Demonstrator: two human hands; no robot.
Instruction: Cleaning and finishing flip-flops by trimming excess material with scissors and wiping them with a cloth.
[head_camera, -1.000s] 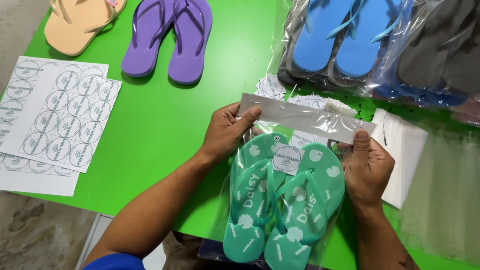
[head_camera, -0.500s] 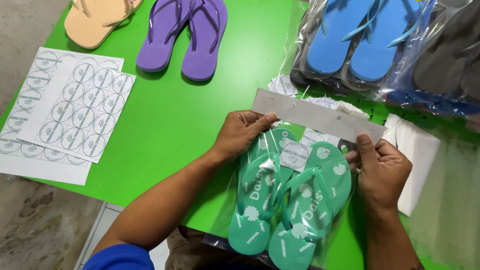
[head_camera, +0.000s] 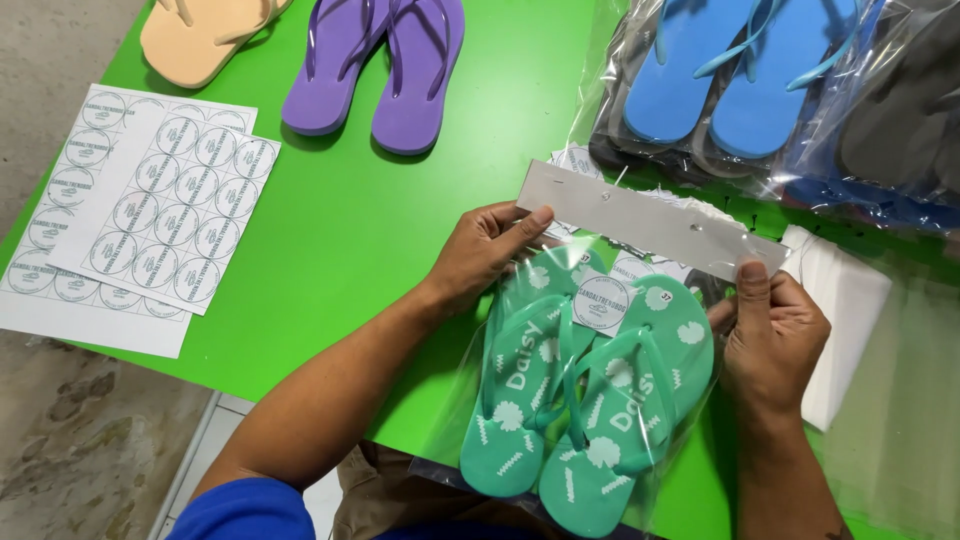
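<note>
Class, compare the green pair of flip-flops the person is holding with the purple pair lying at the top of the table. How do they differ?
The green flip-flops sit inside a clear plastic bag with a round sticker, held between the left hand and the right hand; the purple flip-flops lie bare and untouched on the green table. The green flip-flops carry white printed patterns; the purple flip-flops are plain. Both are pairs, soles down, side by side.

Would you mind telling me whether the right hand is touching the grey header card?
Touching. The head view shows the right hand with its thumb pressed flat on the lower right end of the grey header card.
</note>
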